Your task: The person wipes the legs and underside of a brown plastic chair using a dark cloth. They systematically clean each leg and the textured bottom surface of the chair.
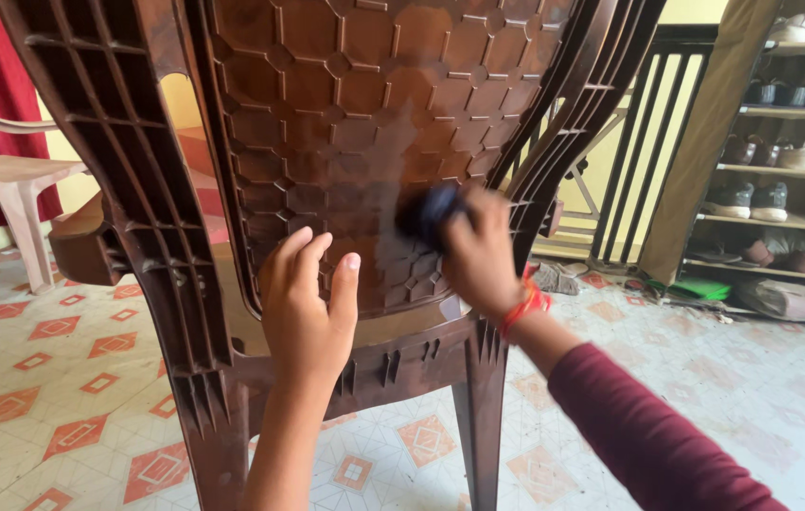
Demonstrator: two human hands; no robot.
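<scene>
Brown plastic chair [345,114] fills the centre of the frame, its patterned back facing you. Your right hand [480,255] has its fingers closed around a dark blue cloth [426,213] – pressed against the backrest. Your left hand [303,303] rests open, fingers flat on the back – lower centre.

No packages, labels, signs or screens are visible in the head view.
</scene>
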